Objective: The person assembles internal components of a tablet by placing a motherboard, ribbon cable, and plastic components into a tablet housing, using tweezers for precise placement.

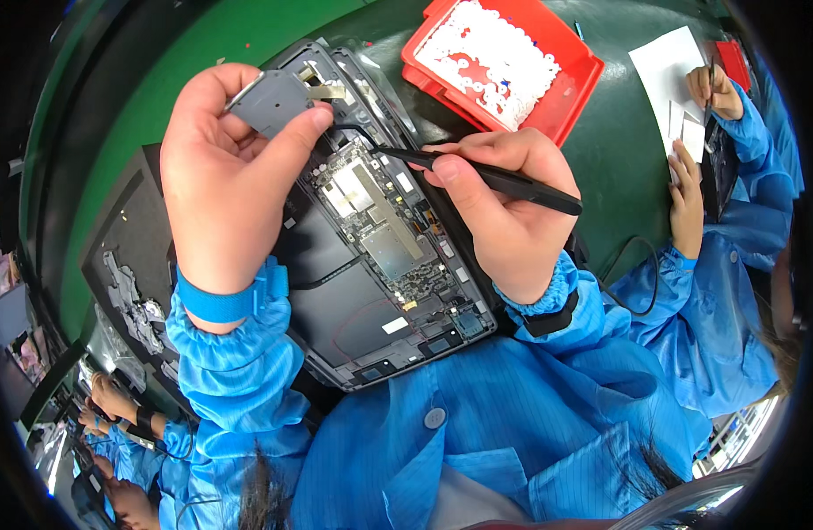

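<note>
Blue sleeves [247, 353] nearest. Left hand [225, 172] pinches grey module [269, 99] lifted off opened device [371, 256]; right hand [504, 208] grips black tweezers [486, 177] at cable [353, 130]. Module apparently part-freed, cable still attached.

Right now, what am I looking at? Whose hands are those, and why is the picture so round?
The camera sits on a person's head and looks down, and its wide lens bends the edges round. The two big hands belong to that person, who wears a blue coat. The left hand pinches a small grey part, lifted above an opened device whose inner boards and black cables show. The right hand holds black tweezers, their tip at a thin black cable near the grey part. It all lies on a green table. Behind is a red tray of little white pieces. At right another person's hands touch white sheets.
</note>
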Motion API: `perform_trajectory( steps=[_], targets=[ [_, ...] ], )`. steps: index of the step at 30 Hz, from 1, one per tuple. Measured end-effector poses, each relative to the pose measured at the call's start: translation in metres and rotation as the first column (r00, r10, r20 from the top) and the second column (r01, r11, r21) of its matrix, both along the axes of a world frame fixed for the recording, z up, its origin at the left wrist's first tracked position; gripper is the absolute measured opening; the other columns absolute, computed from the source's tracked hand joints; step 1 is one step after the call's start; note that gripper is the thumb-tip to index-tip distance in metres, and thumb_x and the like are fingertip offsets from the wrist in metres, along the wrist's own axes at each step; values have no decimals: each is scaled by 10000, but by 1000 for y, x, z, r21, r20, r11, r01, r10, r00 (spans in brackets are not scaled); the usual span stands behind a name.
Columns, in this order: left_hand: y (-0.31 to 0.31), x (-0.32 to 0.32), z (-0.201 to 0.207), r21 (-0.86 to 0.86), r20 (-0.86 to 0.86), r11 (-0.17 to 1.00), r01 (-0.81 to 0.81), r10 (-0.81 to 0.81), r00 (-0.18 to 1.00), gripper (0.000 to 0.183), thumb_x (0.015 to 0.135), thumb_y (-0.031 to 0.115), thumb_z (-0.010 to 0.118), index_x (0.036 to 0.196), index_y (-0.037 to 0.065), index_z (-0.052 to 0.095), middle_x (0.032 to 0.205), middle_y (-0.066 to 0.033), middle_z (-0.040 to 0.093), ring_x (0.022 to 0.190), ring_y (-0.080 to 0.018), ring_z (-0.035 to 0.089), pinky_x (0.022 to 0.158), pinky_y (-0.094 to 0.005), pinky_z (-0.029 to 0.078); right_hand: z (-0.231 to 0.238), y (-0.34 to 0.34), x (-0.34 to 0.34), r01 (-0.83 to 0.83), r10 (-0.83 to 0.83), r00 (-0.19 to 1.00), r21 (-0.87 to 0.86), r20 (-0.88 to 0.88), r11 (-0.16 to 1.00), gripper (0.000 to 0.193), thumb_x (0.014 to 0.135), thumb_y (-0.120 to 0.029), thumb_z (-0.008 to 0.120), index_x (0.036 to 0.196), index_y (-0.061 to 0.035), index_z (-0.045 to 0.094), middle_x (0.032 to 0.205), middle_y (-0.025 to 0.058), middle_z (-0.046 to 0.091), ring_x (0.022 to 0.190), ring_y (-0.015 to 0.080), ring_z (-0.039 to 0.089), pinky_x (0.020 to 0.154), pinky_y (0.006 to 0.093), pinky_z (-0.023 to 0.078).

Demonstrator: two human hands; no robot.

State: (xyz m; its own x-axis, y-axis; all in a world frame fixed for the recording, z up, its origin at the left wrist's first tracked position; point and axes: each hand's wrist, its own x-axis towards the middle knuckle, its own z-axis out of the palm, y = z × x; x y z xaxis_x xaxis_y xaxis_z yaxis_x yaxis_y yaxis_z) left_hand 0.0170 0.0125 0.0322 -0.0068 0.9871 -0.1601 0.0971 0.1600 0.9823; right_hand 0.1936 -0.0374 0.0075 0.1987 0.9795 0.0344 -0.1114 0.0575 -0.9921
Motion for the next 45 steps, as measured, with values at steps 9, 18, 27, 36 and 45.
perform_trajectory(
  steps=[9, 18, 27, 36, 45],
  targets=[
    [-8, 1, -6, 96, -249, 995, -19, 42, 968, 284, 779, -63, 664, 1006, -19, 500, 872, -94, 648, 786, -107, 619, 696, -196, 486, -7, -3, -5, 10, -11, 1000, -39, -16, 999, 194, 728, 73, 706, 812, 21, 539, 812, 110, 638, 720, 115, 605, 626, 232, 484],
    [-14, -1, -3, 138, -192, 990, -16, 43, 981, 275, 777, -71, 661, 993, -14, 501, 859, -88, 642, 803, -111, 618, 713, -200, 486, -2, -7, -8, 38, -40, 995, -26, -86, 999, 182, 739, 69, 701, 810, 20, 540, 812, 108, 638, 716, 110, 600, 628, 227, 485],
    [-18, -4, -1, 167, -185, 985, -30, 62, 981, 256, 786, -69, 651, 986, -17, 500, 864, -95, 644, 798, -111, 616, 699, -199, 483, -1, -10, -11, 18, -18, 1000, 32, 11, 999, 189, 738, 54, 708, 786, 7, 531, 781, 119, 651, 707, 123, 609, 628, 243, 483],
    [-18, -6, -2, 153, -200, 988, -26, 56, 978, 251, 790, -66, 648, 984, -19, 497, 856, -100, 646, 781, -107, 613, 671, -201, 488, -3, -12, -12, 4, -11, 996, 71, 88, 997, 207, 734, 51, 713, 774, 4, 515, 761, 129, 655, 708, 143, 619, 620, 257, 487],
    [-18, -5, -3, 166, -249, 986, -12, 54, 967, 240, 784, -54, 663, 956, -9, 502, 842, -71, 627, 766, -88, 590, 669, -194, 481, -7, -11, -9, -114, 56, 970, 239, 236, 964, 237, 698, 95, 718, 761, 7, 507, 743, 113, 605, 741, 221, 654, 619, 285, 507]
  ],
)
